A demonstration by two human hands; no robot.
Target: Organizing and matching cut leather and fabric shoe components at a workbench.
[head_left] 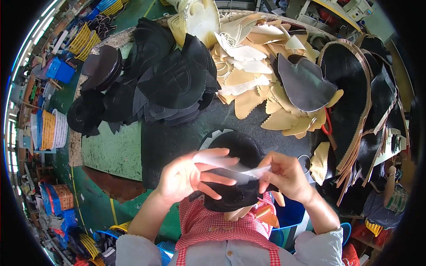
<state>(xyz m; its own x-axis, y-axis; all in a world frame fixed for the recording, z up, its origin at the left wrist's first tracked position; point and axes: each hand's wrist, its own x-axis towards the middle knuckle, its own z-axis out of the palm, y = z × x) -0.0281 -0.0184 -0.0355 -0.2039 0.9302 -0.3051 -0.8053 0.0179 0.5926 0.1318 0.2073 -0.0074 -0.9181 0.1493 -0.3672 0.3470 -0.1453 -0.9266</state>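
Note:
A whitish translucent strip [242,173], smeared by motion, stretches between my hands. The fingers of my right hand [286,177] pinch its right end. My left hand [179,177] is spread with its fingers apart, and the strip's blurred left part passes by its fingers; no grip on it shows. Directly beneath both hands lies a rounded black leather piece [235,144], with a pale toothed edge [212,138] showing at its upper left. The lower side of this piece reaches over the table's near edge, against my red checked apron [222,232].
Black cut pieces [175,80] lie heaped at the far left, tan and cream pieces [248,99] at the far middle. Long black pieces with toothed tan edges [346,88] hang at the right, near red-handled scissors [327,124]. A blue bin [288,213] stands below the table edge.

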